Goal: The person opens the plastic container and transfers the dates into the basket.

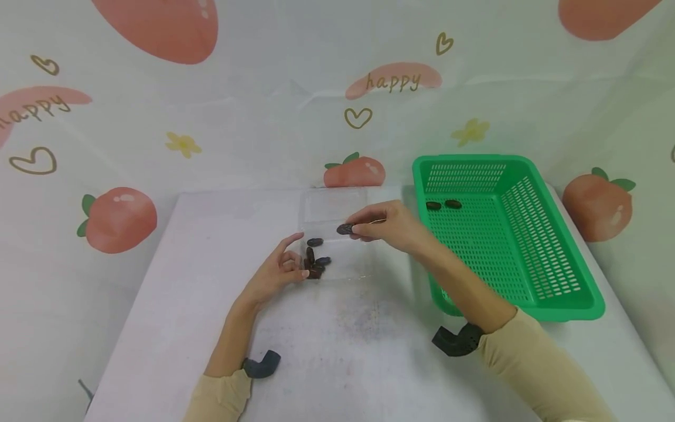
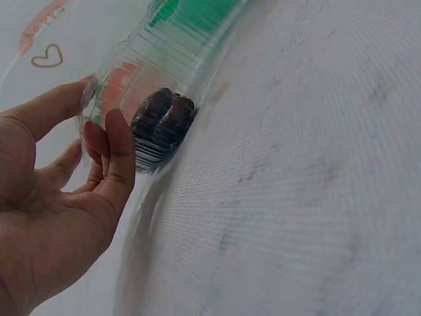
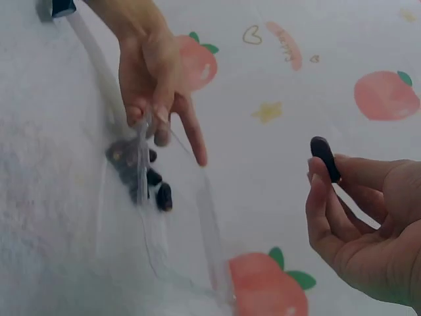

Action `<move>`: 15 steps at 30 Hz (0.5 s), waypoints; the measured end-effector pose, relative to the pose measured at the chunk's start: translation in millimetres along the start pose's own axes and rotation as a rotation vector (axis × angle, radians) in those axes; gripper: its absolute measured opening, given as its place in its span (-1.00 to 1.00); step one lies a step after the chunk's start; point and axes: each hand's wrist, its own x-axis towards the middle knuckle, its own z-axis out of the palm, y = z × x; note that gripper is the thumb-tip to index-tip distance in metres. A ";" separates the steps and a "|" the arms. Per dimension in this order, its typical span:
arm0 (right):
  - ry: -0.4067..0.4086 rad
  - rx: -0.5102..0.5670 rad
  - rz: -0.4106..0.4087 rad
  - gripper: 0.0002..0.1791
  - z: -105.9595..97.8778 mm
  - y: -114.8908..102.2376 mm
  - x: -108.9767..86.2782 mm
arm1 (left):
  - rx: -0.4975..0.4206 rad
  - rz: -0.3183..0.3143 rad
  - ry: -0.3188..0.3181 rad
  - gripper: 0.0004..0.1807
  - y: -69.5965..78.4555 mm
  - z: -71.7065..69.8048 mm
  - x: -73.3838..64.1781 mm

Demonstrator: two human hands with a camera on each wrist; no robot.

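A dark, wrinkled date (image 1: 345,229) is pinched between the thumb and fingertips of my right hand (image 1: 392,225), above the clear plastic box (image 1: 348,261). The right wrist view shows that date (image 3: 323,157) held up, apart from the box. My left hand (image 1: 274,272) holds the box's left side, thumb at the near corner and index finger stretched along the edge. Several dates (image 1: 310,255) lie in the box near that hand. Through the ribbed clear wall, the left wrist view shows dates (image 2: 164,118) bunched at the bottom.
To the right stands a green slatted basket (image 1: 559,312) with two dates (image 1: 453,204) at its far left. The box's clear lid (image 1: 333,205) lies folded back toward the printed backdrop (image 1: 263,129). A white tabletop (image 1: 211,252) bears everything.
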 end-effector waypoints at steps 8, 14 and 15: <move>0.024 -0.094 0.031 -0.72 -41.2 -0.5 -7.2 | 0.007 0.006 0.001 -0.01 -0.4 -0.7 0.0; 0.067 -0.113 0.012 -0.69 -71.3 5.8 -7.6 | 0.011 0.002 0.004 -0.02 -1.3 -1.0 0.4; 0.075 -0.116 0.013 -0.68 -76.3 6.9 -7.7 | 0.011 0.002 0.005 -0.02 -1.6 -1.1 0.5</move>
